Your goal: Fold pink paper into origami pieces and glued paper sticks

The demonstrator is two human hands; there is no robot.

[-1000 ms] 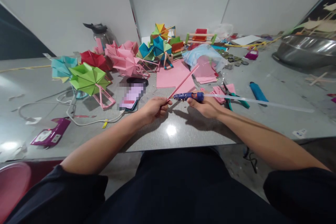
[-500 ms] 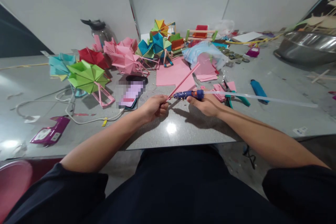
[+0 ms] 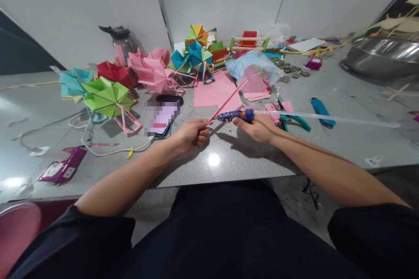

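Note:
Between the fingers of my left hand is the lower end of a thin pink stick, which slants up to the right. My right hand is wrapped round a blue glue gun, thumb on its body. The gun's nozzle points left and meets or nearly meets the stick just by my left fingertips; I cannot tell whether they touch. A long clear glue stick juts out of the gun's back to the right. Pink paper sheets lie beyond my hands.
Folded-paper wheels, such as a green one and a pink one, stand at left. Near them are a phone and a purple power strip. Green-handled pliers, a blue cylinder and a metal bowl are to the right.
Both hands keep almost the same pose, with the nozzle by the pink stick. My right thumb has shifted slightly up on the glue gun. The view has moved a little.

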